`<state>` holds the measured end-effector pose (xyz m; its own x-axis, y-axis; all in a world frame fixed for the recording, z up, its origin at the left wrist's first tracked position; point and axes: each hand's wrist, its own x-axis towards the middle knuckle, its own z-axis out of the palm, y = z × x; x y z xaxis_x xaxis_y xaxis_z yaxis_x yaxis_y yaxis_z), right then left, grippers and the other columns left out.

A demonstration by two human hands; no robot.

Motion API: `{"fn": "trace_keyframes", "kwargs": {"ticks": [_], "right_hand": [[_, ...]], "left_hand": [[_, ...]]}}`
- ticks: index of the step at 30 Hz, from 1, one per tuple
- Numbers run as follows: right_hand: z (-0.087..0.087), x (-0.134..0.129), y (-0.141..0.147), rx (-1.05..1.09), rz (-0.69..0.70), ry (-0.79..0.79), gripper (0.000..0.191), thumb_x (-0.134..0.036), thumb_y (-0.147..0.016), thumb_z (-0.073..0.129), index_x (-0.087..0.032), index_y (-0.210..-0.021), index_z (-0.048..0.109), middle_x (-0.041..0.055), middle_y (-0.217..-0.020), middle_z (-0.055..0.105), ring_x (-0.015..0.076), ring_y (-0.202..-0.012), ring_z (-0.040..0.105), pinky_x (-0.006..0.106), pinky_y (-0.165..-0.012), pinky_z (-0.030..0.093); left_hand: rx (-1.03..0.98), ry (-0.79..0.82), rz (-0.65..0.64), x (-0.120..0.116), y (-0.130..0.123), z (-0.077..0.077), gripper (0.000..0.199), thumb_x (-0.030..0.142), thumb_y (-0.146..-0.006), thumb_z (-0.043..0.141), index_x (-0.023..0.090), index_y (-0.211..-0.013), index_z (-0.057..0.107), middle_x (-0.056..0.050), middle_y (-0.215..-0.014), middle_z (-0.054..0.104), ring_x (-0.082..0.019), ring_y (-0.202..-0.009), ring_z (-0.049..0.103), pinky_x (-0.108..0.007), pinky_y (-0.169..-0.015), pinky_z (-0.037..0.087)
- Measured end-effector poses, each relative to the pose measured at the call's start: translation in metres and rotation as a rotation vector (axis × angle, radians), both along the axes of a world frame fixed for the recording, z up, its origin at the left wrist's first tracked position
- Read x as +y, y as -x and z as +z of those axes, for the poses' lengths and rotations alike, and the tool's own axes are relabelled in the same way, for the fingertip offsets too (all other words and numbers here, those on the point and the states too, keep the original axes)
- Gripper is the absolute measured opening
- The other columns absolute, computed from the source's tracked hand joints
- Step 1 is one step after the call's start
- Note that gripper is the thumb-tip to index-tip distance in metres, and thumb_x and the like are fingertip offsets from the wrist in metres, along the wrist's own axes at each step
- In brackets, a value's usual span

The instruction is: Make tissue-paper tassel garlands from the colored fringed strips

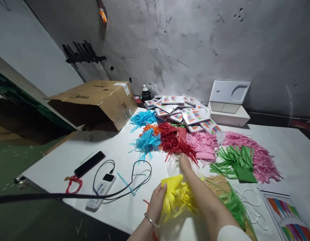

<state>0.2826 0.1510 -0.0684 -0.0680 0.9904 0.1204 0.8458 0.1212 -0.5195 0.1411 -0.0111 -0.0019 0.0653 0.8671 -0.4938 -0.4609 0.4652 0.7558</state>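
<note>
My left hand is closed on yellow fringed paper, thumb on top near its uncut band; the loose strips hang down and to the right. Reaching past it, my right hand is at a crumpled clear plastic bag, and its fingertips are hidden there. Just beyond the bag lies a heap of red fringed paper. Pink fringed paper lies to its right and blue fringed paper to its left. Green fringed paper is right of my right forearm.
Flat printed packets are piled at the back beside an open white box. A cardboard box stands at the left. A phone and a power bank lie on the white table, with a black cable crossing in front.
</note>
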Motion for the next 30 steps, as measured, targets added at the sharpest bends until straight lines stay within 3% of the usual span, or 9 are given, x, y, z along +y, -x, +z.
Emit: {"fn": "trace_keyframes", "kwargs": {"ticks": [3,6,10,13,17,22,25,27,30], "right_hand": [[0.009,0.002,-0.006,-0.023,-0.025,0.078,0.032,-0.034,-0.09,0.056,-0.016,-0.117,0.053,0.007,-0.115,0.057,0.0191,-0.096,0.059,0.039,-0.081,0.051],[0.037,-0.013,-0.011,-0.023,-0.009,0.055,0.021,-0.027,-0.091,0.053,-0.014,-0.106,0.06,0.0077,-0.103,0.061,0.0177,-0.089,0.061,0.034,-0.078,0.05],[0.082,-0.079,-0.004,0.016,0.076,-0.068,0.021,-0.026,-0.093,0.045,-0.018,-0.095,0.064,0.0071,-0.095,0.062,0.0174,-0.09,0.059,0.029,-0.079,0.045],[0.1,-0.136,0.007,0.008,0.242,-0.235,0.017,-0.031,-0.088,0.054,-0.021,-0.096,0.065,0.0068,-0.09,0.061,0.0203,-0.085,0.056,0.032,-0.076,0.042],[0.097,-0.173,0.011,0.058,0.139,-0.288,0.02,-0.022,-0.091,0.047,-0.022,-0.09,0.067,0.0055,-0.08,0.061,0.0192,-0.075,0.054,0.032,-0.07,0.04],[0.093,-0.178,-0.004,0.439,-0.059,-0.027,0.019,-0.03,-0.084,0.058,-0.02,-0.07,0.065,0.0028,-0.07,0.061,0.0176,-0.068,0.057,0.029,-0.064,0.045],[0.096,-0.179,-0.013,0.618,-0.089,0.095,0.025,-0.036,-0.079,0.063,-0.018,-0.061,0.062,0.0017,-0.063,0.061,0.0167,-0.061,0.058,0.026,-0.058,0.047],[0.097,-0.181,-0.017,0.67,-0.065,0.107,0.023,-0.037,-0.08,0.062,-0.017,-0.067,0.065,0.0029,-0.067,0.064,0.017,-0.063,0.06,0.026,-0.058,0.048],[0.095,-0.187,-0.02,0.555,-0.046,-0.029,0.017,-0.031,-0.085,0.055,-0.018,-0.091,0.065,0.0041,-0.079,0.067,0.0172,-0.07,0.062,0.026,-0.065,0.049]], "left_hand": [[-0.08,0.002,0.032,-0.003,0.008,0.002,0.035,0.043,-0.076,0.066,0.016,-0.098,0.065,-0.008,-0.091,0.072,-0.026,-0.089,0.066,-0.035,-0.073,0.054],[-0.23,0.018,0.05,-0.003,0.012,0.005,0.038,0.046,-0.081,0.061,0.015,-0.103,0.064,-0.011,-0.098,0.07,-0.027,-0.096,0.065,-0.036,-0.079,0.053],[-0.394,0.02,0.043,0.0,0.006,0.011,0.042,0.051,-0.085,0.053,0.015,-0.105,0.064,-0.011,-0.105,0.067,-0.024,-0.103,0.061,-0.033,-0.088,0.05],[-0.407,0.0,0.016,-0.001,-0.004,0.013,0.044,0.057,-0.082,0.053,0.017,-0.091,0.066,-0.009,-0.098,0.067,-0.023,-0.104,0.059,-0.031,-0.092,0.047],[-0.415,-0.024,-0.08,-0.006,-0.019,0.016,0.045,0.059,-0.078,0.058,0.016,-0.089,0.066,-0.009,-0.099,0.066,-0.024,-0.11,0.055,-0.031,-0.096,0.043],[-0.286,-0.102,-0.21,-0.014,-0.028,0.02,0.042,0.051,-0.079,0.063,0.016,-0.103,0.063,-0.007,-0.096,0.066,-0.019,-0.092,0.06,-0.028,-0.082,0.046],[-0.197,-0.098,-0.26,-0.016,-0.03,0.018,0.041,0.05,-0.078,0.063,0.016,-0.1,0.063,-0.006,-0.091,0.067,-0.017,-0.084,0.059,-0.026,-0.076,0.045],[-0.17,-0.077,-0.248,-0.017,-0.031,0.016,0.042,0.052,-0.076,0.063,0.015,-0.095,0.064,-0.006,-0.088,0.067,-0.017,-0.082,0.059,-0.027,-0.074,0.045],[-0.187,-0.069,-0.238,-0.019,-0.033,0.015,0.04,0.052,-0.074,0.064,0.016,-0.091,0.064,-0.006,-0.089,0.067,-0.02,-0.084,0.06,-0.03,-0.076,0.046]]}}
